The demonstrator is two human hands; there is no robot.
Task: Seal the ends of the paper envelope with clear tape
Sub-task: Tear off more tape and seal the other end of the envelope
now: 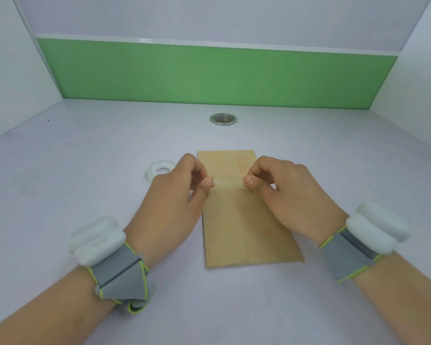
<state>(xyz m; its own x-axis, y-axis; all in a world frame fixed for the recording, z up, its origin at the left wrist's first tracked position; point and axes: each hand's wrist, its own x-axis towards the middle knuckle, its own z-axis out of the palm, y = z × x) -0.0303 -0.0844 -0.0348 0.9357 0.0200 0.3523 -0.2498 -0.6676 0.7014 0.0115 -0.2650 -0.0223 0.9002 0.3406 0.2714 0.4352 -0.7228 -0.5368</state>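
A brown paper envelope point(244, 227) lies flat on the white desk, its long side running away from me and red print near its far end. Above its middle, a short strip of clear tape point(228, 183) is stretched between my two hands. My left hand point(182, 192) pinches the strip's left end between thumb and fingers. My right hand point(281, 188) pinches the right end the same way. The roll of clear tape point(159, 168) lies on the desk just left of my left hand, partly hidden by it.
A round metal cable grommet point(223, 119) is set into the desk behind the envelope. A green panel point(209, 73) backs the desk, and white side walls close it in on the left and right. Both wrists carry grey straps with white pads.
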